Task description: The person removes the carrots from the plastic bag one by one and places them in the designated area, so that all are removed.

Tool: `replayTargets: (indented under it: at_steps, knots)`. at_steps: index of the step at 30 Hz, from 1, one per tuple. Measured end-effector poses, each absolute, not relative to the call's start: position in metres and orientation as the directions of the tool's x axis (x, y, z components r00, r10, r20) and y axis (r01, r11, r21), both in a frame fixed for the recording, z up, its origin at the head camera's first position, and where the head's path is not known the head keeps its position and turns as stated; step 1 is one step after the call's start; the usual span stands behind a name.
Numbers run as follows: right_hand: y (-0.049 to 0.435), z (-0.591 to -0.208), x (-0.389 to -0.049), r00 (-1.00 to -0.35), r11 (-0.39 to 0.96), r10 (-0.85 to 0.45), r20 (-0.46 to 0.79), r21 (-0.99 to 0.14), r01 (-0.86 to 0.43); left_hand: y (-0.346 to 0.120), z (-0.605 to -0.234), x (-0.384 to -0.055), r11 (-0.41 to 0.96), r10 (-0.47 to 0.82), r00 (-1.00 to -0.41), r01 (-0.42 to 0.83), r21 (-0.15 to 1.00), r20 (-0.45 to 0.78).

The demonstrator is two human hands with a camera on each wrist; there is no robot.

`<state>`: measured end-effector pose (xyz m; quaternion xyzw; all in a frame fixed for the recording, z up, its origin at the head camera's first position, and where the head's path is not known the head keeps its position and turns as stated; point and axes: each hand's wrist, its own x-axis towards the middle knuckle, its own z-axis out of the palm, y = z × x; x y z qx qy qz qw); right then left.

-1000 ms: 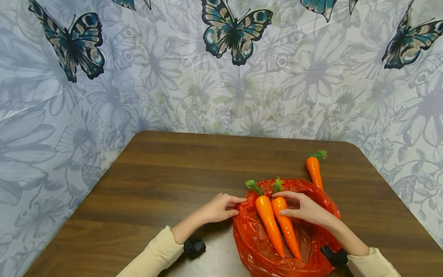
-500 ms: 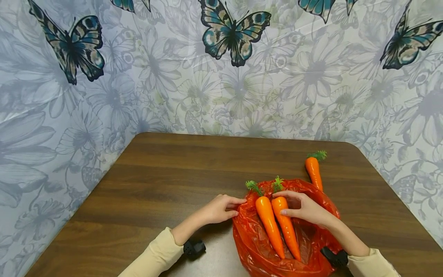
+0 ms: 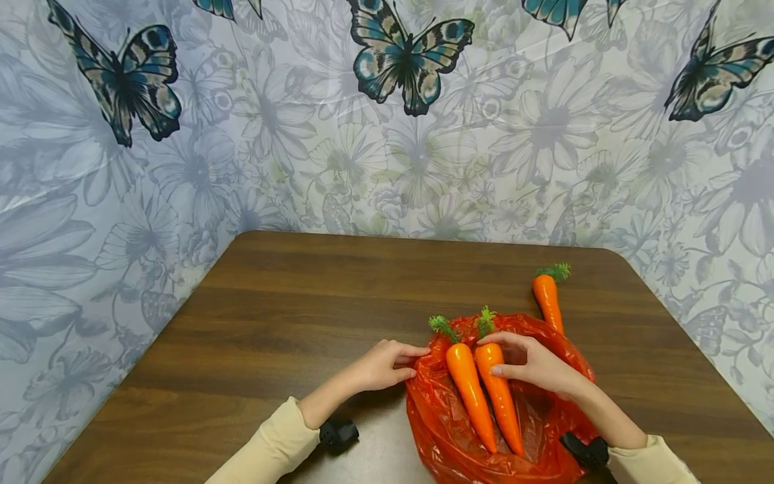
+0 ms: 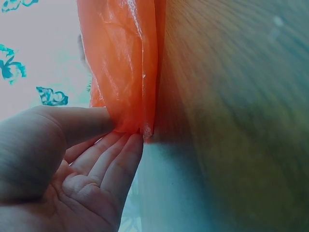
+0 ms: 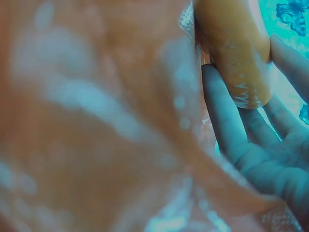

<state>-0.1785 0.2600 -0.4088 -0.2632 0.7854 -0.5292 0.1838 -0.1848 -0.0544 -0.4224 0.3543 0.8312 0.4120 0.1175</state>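
A red plastic bag (image 3: 435, 417) lies spread open on the wooden table, with two orange carrots in its mouth, green tops toward the far side. My right hand (image 3: 532, 363) grips the right-hand carrot (image 3: 502, 400) near its top, thumb on one side and fingers on the other. In the right wrist view that carrot (image 5: 236, 48) sits between thumb and fingers, and blurred bag film hides much else. Beside it lies the left carrot (image 3: 470, 396), untouched. At the bag's left rim, my left hand (image 3: 382, 364) holds the film (image 4: 120, 72) between thumb and fingertips.
A third carrot (image 3: 548, 302) lies on the table (image 3: 290, 296) beyond the bag, its lower tip hidden behind the rim. Black wrist cameras, one on the left (image 3: 338, 435), hang under both wrists. A butterfly-patterned cloth (image 3: 411, 154) hangs behind the table's far edge.
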Motion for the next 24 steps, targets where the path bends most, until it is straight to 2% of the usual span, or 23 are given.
replayTargets:
  at_steps: [12, 24]
  knots:
    - [0.267, -0.4, -0.177, -0.825, 0.331, -0.564, 0.01, -0.913, -0.238, -0.054, -0.419, -0.183, 0.419, 0.677, -0.731, 0.478, 0.772, 0.085]
    - [0.273, -0.39, -0.173, -0.827, 0.314, -0.556, 0.081, -0.901, -0.3, -0.053, -0.42, -0.181, 0.436, 0.677, -0.733, 0.472, 0.766, 0.067]
